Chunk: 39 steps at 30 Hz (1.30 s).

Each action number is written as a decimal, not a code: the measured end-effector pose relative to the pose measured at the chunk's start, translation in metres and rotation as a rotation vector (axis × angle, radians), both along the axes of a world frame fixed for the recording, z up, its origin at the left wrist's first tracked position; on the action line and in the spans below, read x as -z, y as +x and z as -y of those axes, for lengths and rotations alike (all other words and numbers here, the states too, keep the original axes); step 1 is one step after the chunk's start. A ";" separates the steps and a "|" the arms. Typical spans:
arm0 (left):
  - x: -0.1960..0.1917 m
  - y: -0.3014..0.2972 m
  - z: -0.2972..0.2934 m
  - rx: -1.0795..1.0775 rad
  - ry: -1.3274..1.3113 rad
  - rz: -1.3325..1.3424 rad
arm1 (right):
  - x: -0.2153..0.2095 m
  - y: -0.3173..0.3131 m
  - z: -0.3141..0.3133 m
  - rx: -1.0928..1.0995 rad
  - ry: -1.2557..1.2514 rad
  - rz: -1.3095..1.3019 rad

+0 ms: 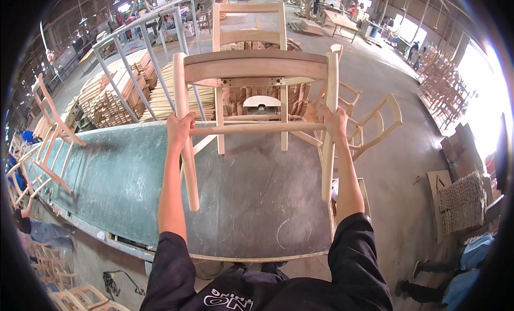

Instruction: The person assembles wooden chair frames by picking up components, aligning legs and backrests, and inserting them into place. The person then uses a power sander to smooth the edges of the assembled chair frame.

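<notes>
A bare pale-wood chair frame [257,69] stands upright in front of me over the dark green-grey tabletop [257,204]. It has a curved seat rail, a tall back and a thin round crossbar [257,129] between the two nearer legs. My left hand [180,130] is closed round the left near leg, beside the crossbar's end. On the opposite leg, my right hand [334,123] grips at about the same height. The farther legs come down behind the crossbar. Whether any leg touches the tabletop, I cannot tell.
Another chair frame [53,131] stands at the table's left end. Beyond the table are stacked wooden strips [120,86] and a grey metal rack [144,38]. More chair frames [377,123] stand right of the table. A person in blue [471,263] is at lower right.
</notes>
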<state>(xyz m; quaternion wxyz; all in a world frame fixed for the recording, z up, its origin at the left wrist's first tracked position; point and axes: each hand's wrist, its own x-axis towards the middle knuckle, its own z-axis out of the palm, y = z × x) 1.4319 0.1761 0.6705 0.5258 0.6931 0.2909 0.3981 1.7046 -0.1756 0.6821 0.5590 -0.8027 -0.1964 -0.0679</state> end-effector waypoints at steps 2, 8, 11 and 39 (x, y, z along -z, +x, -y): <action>0.001 -0.002 0.004 0.023 -0.019 0.009 | 0.004 0.002 0.002 0.040 -0.010 0.017; 0.009 -0.015 0.015 0.013 -0.035 0.066 | 0.005 -0.019 0.011 0.065 0.020 -0.029; 0.011 -0.022 0.024 0.023 -0.047 0.083 | 0.012 -0.024 0.018 0.049 0.047 -0.013; 0.031 -0.052 0.049 0.031 -0.079 0.130 | 0.040 -0.052 0.039 -0.018 0.278 -0.064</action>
